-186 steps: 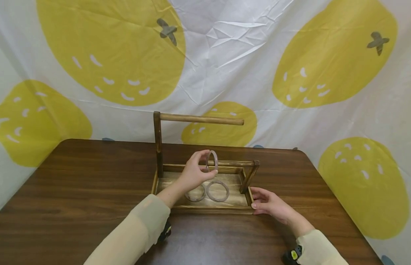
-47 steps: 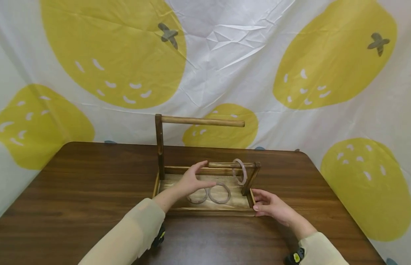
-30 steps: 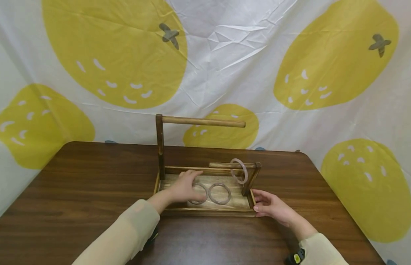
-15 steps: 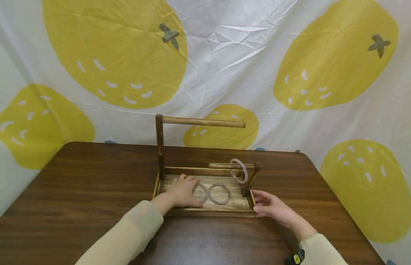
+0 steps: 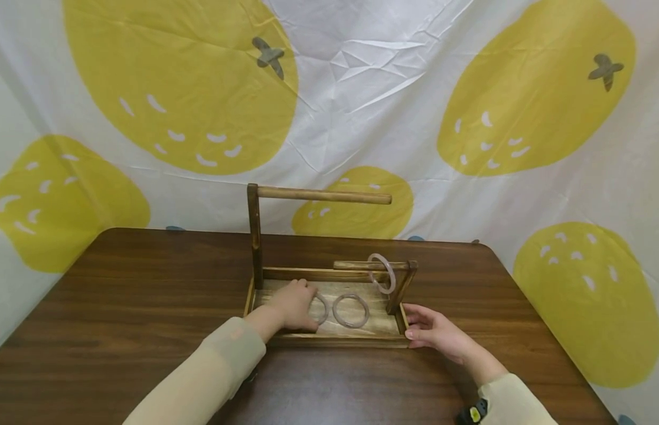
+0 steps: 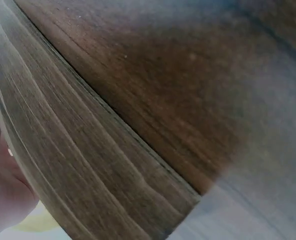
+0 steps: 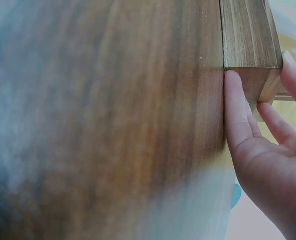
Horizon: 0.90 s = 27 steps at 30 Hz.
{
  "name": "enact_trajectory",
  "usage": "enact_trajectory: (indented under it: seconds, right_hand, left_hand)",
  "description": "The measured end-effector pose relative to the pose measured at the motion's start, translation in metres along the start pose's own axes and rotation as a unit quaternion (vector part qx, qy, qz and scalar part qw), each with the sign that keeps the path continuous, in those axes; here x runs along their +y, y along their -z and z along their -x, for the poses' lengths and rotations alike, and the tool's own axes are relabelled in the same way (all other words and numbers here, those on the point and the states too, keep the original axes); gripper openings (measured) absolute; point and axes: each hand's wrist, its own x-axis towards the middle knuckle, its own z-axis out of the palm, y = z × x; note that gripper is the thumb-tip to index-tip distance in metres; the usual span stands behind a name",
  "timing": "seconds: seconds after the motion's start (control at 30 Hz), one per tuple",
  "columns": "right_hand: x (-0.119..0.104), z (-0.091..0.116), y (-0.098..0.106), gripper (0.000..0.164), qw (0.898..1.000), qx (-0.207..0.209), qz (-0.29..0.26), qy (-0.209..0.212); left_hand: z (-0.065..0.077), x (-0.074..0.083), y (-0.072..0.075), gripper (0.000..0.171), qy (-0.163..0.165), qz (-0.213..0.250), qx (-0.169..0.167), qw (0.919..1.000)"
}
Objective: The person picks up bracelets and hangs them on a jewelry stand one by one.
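White cloth (image 5: 329,124) hangs behind table (image 5: 138,283) and along its sides, filling upper view. Large yellow fruit prints (image 5: 186,88) on it, with white dashes (image 5: 486,119) and grey-green cross-shaped marks (image 5: 606,72). Crumpled creases (image 5: 382,59) near top centre catch light. Blue prints (image 5: 416,238) peek over table's far edge. Table dark brown, streaked wood grain, rounded far corners. Light soft, even; pale sheen (image 5: 329,378) on table's near part. Wrist views: table surface hazy, blurred in places, cloth showing past its edge in right one.
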Motion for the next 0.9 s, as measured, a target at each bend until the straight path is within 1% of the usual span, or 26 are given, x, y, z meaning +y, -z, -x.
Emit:
enact_trajectory:
  seconds: [0.1,0.27,0.5,0.63,0.9]
  right_hand:
    - [0.0,0.0001,-0.0004,0.075,1.0,-0.001,0.002,-0.001]
    - [-0.0005,0.0004,-0.0011,0.073,1.0,-0.002,0.001,-0.003]
    - [-0.0002,0.0006,0.0002,0.074,1.0,-0.001,0.008,-0.002]
    - [0.0007,0.0003,0.0011,0.074,1.0,0.004,0.01,-0.006]
    - [-0.0003,-0.0004,0.0003,0.074,1.0,0.003,0.008,-0.001]
  left_hand:
    - [0.0002,0.0026,0.0006,0.066,0.0,-0.017,0.002,0.9999]
    - [0.0008,0.0021,-0.0002,0.063,0.009,-0.013,0.008,0.9998]
    - [0.0011,-0.0017,0.0024,0.075,0.024,0.017,0.008,0.9995]
    - [0.0017,-0.0028,0.0046,0.073,0.03,0.041,0.015,0.9986]
    - [0.0032,-0.0053,0.0064,0.073,0.034,0.067,0.031,0.9967]
